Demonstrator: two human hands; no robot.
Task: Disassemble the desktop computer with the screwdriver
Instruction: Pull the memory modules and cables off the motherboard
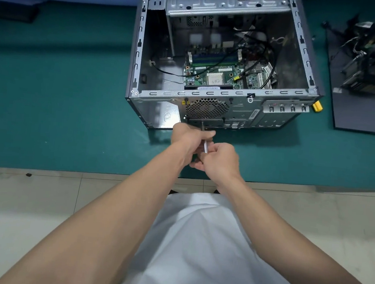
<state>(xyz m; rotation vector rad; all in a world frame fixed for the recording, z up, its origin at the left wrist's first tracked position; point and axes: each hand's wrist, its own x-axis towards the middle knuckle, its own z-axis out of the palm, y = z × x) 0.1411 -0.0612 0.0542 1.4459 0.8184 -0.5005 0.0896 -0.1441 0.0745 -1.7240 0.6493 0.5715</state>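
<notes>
Grip of left hand and right hand wraps the screwdriver, tip at desktop computer.

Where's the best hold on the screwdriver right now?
The screwdriver points away from you, tip against the case's rear panel just below the fan grille, so take its handle end, coming in from the near side along the shaft.

Single head-worn wide-angle view, facing forward and steeply down, near the open computer case
</notes>
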